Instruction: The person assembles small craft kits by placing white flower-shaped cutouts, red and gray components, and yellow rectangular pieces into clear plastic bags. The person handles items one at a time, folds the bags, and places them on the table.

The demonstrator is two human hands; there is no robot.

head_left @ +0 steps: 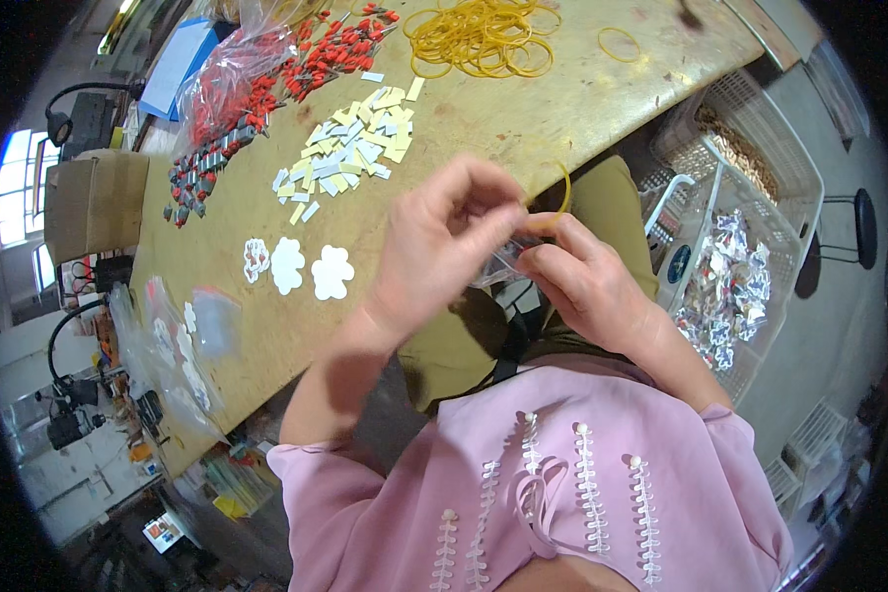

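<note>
Above my lap, by the table's near edge, my two hands meet. A yellow rubber band loops up from between them and passes across the index finger of my right hand. That hand's fingers are closed on a clear plastic bag, which hangs partly hidden between the hands. The thumb and fingers of my left hand pinch together at the rubber band; the exact fingertip contact is hard to see. On the table left of my hands lie white flower-shaped pieces.
Yellow and white small strips lie heaped on the table, with red-and-grey small parts behind them. Rubber bands are piled at the far side. Plastic bags lie left. White baskets with wrapped pieces stand right.
</note>
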